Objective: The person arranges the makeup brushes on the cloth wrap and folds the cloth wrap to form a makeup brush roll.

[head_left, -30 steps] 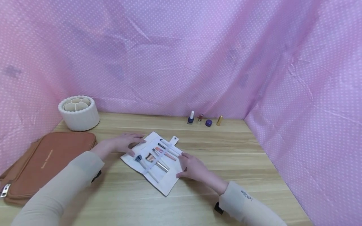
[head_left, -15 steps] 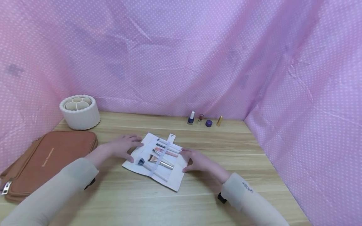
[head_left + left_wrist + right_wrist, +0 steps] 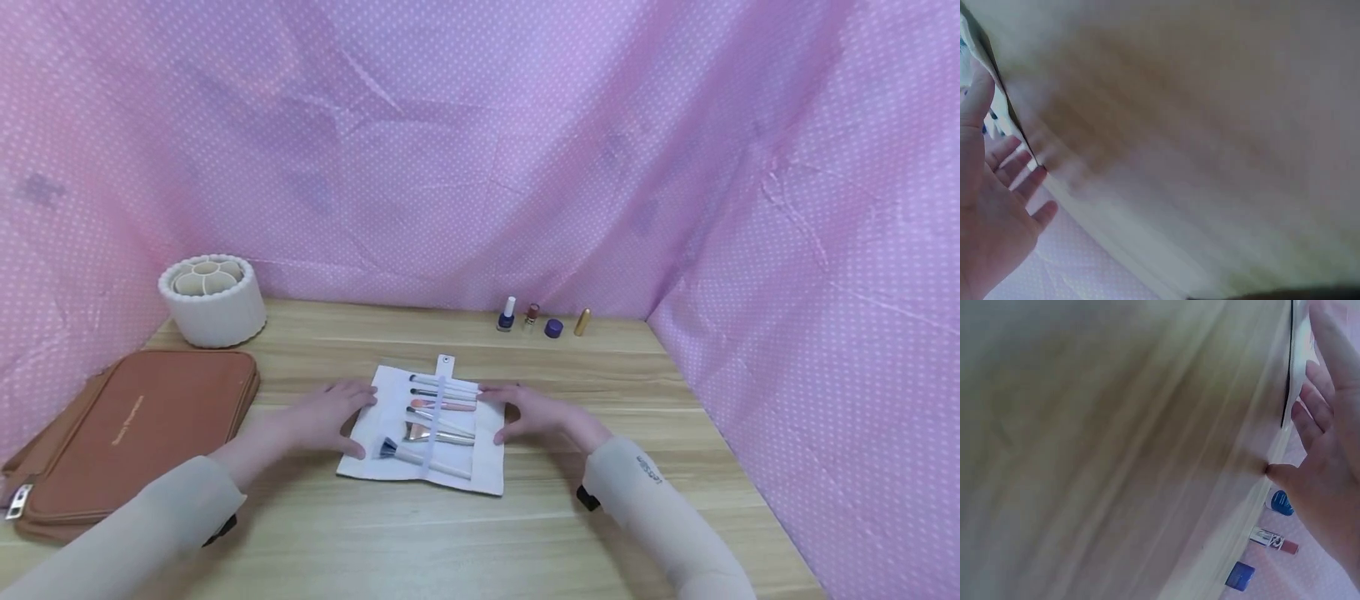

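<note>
Both wrist views are blurred and show mostly wood grain, so only the edge of the white brush roll, unrolled flat at the middle of the tabletop, and part of each palm can be made out there. In the head view the left hand rests at the roll's left edge and the right hand at its right edge, fingers relaxed and spread, gripping nothing, with about 5 brushes strapped across the cloth. A brown case and a white round holder sit at the left, 4 small bottles stand at the back, and pink dotted fabric closes in the space on 3 sides.
</note>
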`<state>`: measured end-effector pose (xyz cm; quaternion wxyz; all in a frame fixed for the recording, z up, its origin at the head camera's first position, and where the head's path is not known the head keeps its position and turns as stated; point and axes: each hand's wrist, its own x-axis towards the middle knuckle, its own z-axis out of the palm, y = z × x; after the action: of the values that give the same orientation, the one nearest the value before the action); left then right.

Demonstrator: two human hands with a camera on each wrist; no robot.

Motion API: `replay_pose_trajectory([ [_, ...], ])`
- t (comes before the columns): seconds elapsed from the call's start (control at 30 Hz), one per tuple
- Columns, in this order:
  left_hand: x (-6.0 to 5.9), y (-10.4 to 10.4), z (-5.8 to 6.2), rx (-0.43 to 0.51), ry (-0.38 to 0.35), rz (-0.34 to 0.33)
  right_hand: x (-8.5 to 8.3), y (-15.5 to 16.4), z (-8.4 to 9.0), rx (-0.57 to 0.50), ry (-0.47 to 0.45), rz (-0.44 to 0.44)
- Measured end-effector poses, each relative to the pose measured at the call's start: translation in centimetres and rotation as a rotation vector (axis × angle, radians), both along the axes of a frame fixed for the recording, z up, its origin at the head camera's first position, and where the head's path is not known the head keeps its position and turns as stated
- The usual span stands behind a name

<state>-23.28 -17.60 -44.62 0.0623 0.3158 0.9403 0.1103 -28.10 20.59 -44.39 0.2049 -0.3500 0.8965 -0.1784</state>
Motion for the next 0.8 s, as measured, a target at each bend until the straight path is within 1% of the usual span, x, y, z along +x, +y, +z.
replay_pose_trajectory([
  [0.13, 1.1, 0.6, -0.1, 0.010, 0.028, 0.025, -0.9, 0.0, -0.2, -0.006, 0.018, 0.018],
  [0.3, 2.1, 1.2, 0.0, -0.027, 0.065, 0.060, -1.8, -0.2, -0.2, -0.004, 0.031, 0.048],
  [0.4, 2.6, 1.5, 0.1, -0.052, 0.067, 0.073, -2.0, -0.3, -0.2, -0.003, 0.021, 0.061],
  [0.5, 2.7, 1.7, 0.2, -0.063, 0.061, 0.083, -2.1, -0.4, -0.1, -0.012, 0.002, 0.056],
  [0.6, 2.7, 1.8, 0.3, -0.060, 0.067, 0.086, -1.7, -0.6, 0.2, -0.019, 0.011, 0.051],
  [0.67, 2.8, 1.7, 0.4, -0.040, 0.067, 0.082, -1.1, -0.6, 0.7, -0.018, 0.026, 0.049],
  [0.73, 3.2, 1.7, 0.4, -0.012, 0.055, 0.066, -0.2, -0.6, 1.1, -0.009, 0.058, 0.059],
  [0.8, 3.8, 1.7, 0.4, 0.031, 0.042, 0.031, 1.0, -0.5, 1.6, 0.006, 0.089, 0.060],
])
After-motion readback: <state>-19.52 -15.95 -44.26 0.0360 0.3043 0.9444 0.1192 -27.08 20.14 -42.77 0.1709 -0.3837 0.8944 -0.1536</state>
